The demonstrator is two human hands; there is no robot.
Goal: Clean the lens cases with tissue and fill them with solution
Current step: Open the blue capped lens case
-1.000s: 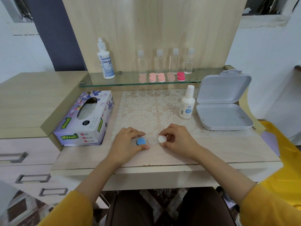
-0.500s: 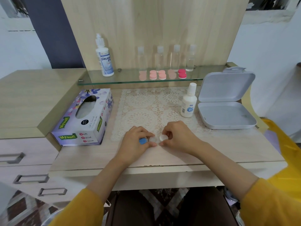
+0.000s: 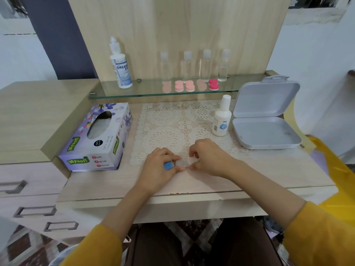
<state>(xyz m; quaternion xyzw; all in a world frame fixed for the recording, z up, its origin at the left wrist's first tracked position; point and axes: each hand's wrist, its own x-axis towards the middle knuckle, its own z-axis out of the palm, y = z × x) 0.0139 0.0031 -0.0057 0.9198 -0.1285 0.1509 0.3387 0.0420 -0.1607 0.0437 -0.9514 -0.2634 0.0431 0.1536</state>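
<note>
The left hand (image 3: 157,167) pinches the blue cap (image 3: 168,166), touching the clear case (image 3: 180,163). The right hand (image 3: 208,157) pinches the white cap (image 3: 191,160). The tissue box (image 3: 96,139) lies at nine o'clock.

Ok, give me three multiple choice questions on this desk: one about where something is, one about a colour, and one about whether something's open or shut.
1. Where is the tissue box?
A. on a shelf
B. on the desk, left of the lace mat
C. on the floor

2. What colour is the cap in the left hand?
A. blue
B. pink
C. green

3. How is the grey box?
A. shut
B. upside down
C. open, lid up

Answers:
1 B, it lies on the desk beside the mat's left edge.
2 A, a blue cap shows between the fingers.
3 C, its lid stands up behind the bottom half.
</note>
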